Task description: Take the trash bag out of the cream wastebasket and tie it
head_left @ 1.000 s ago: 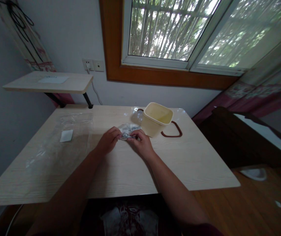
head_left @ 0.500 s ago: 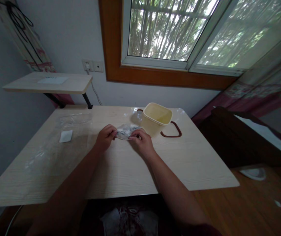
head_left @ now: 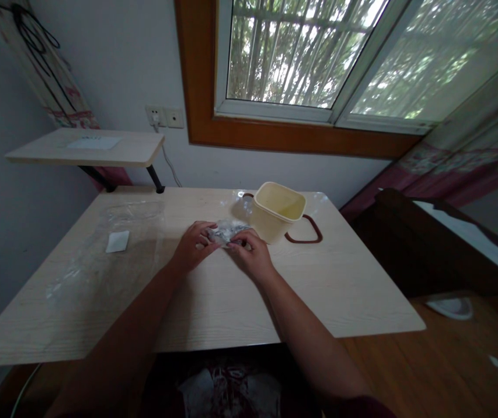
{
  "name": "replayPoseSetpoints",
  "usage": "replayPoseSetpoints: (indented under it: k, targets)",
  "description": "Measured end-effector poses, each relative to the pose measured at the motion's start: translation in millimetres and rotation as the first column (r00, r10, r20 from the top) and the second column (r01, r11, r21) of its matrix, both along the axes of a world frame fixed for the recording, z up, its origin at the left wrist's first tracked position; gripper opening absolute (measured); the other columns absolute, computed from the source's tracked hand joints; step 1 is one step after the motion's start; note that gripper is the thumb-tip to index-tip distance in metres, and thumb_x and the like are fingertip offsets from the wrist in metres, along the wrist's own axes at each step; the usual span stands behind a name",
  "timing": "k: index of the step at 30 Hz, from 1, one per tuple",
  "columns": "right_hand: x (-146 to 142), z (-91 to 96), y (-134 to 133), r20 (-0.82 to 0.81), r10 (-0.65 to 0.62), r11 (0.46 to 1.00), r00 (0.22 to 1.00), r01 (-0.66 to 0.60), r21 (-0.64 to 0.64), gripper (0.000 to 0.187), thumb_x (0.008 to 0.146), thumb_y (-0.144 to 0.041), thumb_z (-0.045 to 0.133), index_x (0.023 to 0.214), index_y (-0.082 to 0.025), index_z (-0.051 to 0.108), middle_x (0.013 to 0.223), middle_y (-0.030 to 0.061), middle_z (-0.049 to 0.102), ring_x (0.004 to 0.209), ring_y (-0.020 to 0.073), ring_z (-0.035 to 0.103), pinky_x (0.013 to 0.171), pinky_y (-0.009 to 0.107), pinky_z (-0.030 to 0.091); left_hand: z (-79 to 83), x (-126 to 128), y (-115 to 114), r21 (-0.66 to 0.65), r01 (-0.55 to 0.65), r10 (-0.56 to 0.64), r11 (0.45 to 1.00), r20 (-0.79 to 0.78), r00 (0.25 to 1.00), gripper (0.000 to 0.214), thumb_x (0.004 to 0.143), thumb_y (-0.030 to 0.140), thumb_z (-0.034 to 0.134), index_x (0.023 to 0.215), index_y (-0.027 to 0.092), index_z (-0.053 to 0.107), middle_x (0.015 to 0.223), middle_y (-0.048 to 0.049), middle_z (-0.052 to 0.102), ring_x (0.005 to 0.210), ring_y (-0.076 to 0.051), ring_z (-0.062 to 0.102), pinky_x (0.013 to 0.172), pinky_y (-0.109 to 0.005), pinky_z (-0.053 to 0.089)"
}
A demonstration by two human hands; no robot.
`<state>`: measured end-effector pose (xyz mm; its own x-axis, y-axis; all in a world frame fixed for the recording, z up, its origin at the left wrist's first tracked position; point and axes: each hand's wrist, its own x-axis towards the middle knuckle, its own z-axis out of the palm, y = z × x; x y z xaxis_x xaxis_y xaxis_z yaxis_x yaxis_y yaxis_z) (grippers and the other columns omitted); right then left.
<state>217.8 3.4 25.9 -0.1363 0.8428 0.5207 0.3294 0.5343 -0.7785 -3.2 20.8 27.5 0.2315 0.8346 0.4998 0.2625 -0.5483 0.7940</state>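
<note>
A small clear plastic bag [head_left: 226,231] is stretched between my two hands over the middle of the table. Something greyish shows through it, too small to name. My left hand [head_left: 192,247] grips the bag's left end, thumb below and fingers above. Closed on its right end is my right hand [head_left: 252,251], with thumb and fingers pinched together. Just behind my right hand stands a cream plastic bin [head_left: 270,223] with an open top. A brown handle [head_left: 304,241] sticks out at its right side and rests near the table surface.
On the left of the wooden table [head_left: 344,290] lies a large flat clear plastic sheet or bag [head_left: 87,273] with a white paper piece [head_left: 117,241] on it. A raised shelf [head_left: 87,145] stands at the back left. Behind is a window [head_left: 301,58].
My left hand has moved slightly right and shifted its grip, spreading its thumb and fingers around the bag's end. The bag looks more bunched up. My right hand stays nearly in place.
</note>
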Motion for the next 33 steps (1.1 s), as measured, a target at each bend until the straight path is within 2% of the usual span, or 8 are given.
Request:
replayPoseSetpoints:
  k: [2, 4, 8, 10, 13, 15, 20, 33]
  targets:
    - [-0.6, -0.6, -0.4, -0.003, 0.008, 1.0, 1.0, -0.008, 0.002, 0.007, 0.087, -0.032, 0.073, 0.091, -0.027, 0.072, 0.092, 0.0039, 0.07, 0.093, 0.0222, 0.063, 0.083, 0.036, 0.05, -0.6, 1.8, -0.3, 0.006, -0.024, 0.024, 1.0, -0.03, 0.999, 0.032, 0.083, 0.034, 0.074, 0.112, 0.021, 0.068, 0.109, -0.0081, 0.068, 0.085, -0.015, 0.065, 0.072, -0.026, 0.056]
    - [-1.3, -2.1, -0.6, 0.002, -0.001, 1.0, 1.0, 0.001, 0.003, 0.011, 0.087, -0.033, 0.073, 0.095, -0.027, 0.071, 0.094, 0.004, 0.069, 0.092, 0.0218, 0.063, 0.082, 0.035, 0.05, -2.4, 3.4, -0.9, -0.06, -0.033, 0.032, 0.998, -0.008, 0.999, 0.025, 0.087, 0.036, 0.07, 0.106, 0.02, 0.07, 0.094, -0.0044, 0.069, 0.075, -0.013, 0.065, 0.068, -0.024, 0.054]
    - [-4.1, -4.4, -1.3, 0.057, -0.04, 0.999, 0.998, 0.039, 0.023, 0.029, 0.079, -0.034, 0.08, 0.105, -0.026, 0.069, 0.099, 0.0055, 0.066, 0.092, 0.0225, 0.061, 0.08, 0.035, 0.05, -5.6, 6.6, -3.5, -0.208, -0.008, 0.02, 0.978, 0.058, 0.998, 0.024, 0.087, 0.037, 0.068, 0.102, 0.018, 0.071, 0.072, -0.0005, 0.069, 0.064, -0.012, 0.064, 0.062, -0.023, 0.052]
    - [-5.7, -3.9, -2.0, 0.098, -0.048, 0.998, 0.994, 0.043, 0.054, 0.028, 0.08, -0.034, 0.08, 0.105, -0.026, 0.069, 0.098, 0.0059, 0.067, 0.095, 0.0241, 0.06, 0.084, 0.037, 0.049, -6.4, 7.9, -4.9, -0.239, 0.007, 0.011, 0.971, 0.072, 0.997, 0.025, 0.089, 0.037, 0.066, 0.103, 0.017, 0.071, 0.072, -0.0013, 0.07, 0.065, -0.013, 0.065, 0.063, -0.024, 0.052]
    - [-6.5, -1.1, -3.2, 0.151, -0.04, 0.995, 0.988, 0.026, 0.096, 0.012, 0.09, -0.034, 0.071, 0.101, -0.028, 0.071, 0.093, 0.0048, 0.07, 0.097, 0.025, 0.059, 0.089, 0.041, 0.046, -6.5, 8.8, -6.1, -0.239, 0.034, -0.007, 0.97, 0.112, 0.994, 0.025, 0.09, 0.038, 0.065, 0.102, 0.017, 0.071, 0.074, -0.0026, 0.071, 0.065, -0.013, 0.065, 0.063, -0.025, 0.053]
    - [-6.1, 0.8, -3.9, 0.167, -0.043, 0.992, 0.985, 0.023, 0.121, 0.008, 0.093, -0.034, 0.067, 0.098, -0.029, 0.071, 0.091, 0.004, 0.071, 0.096, 0.0251, 0.059, 0.091, 0.043, 0.045, -5.7, 9.2, -6.3, -0.235, 0.064, -0.025, 0.97, 0.163, 0.986, 0.024, 0.089, 0.038, 0.066, 0.098, 0.016, 0.071, 0.074, -0.003, 0.071, 0.063, -0.013, 0.063, 0.061, -0.024, 0.051]
    - [-5.4, 3.1, -4.2, 0.156, -0.082, 0.982, 0.984, 0.054, 0.179, 0.007, 0.093, -0.032, 0.066, 0.09, -0.03, 0.073, 0.094, 0.0027, 0.073, 0.099, 0.026, 0.056, 0.095, 0.047, 0.042, -3.6, 10.3, -5.6, -0.238, 0.092, -0.032, 0.967, 0.246, 0.969, 0.024, 0.088, 0.04, 0.067, 0.087, 0.016, 0.069, 0.07, -0.0019, 0.067, 0.06, -0.011, 0.057, 0.057, -0.024, 0.047]
    - [-5.3, 4.1, 1.3, 0.12, -0.096, 0.971, 0.988, 0.066, 0.23, 0.008, 0.091, -0.029, 0.07, 0.083, -0.031, 0.073, 0.092, 0.0008, 0.074, 0.104, 0.0273, 0.054, 0.097, 0.05, 0.043, 2.3, 3.3, -3.5, -0.2, 0.041, 0.009, 0.979, 0.242, 0.97, 0.02, 0.087, 0.036, 0.065, 0.079, 0.017, 0.065, 0.065, -0.0002, 0.063, 0.056, -0.01, 0.049, 0.054, -0.022, 0.04]
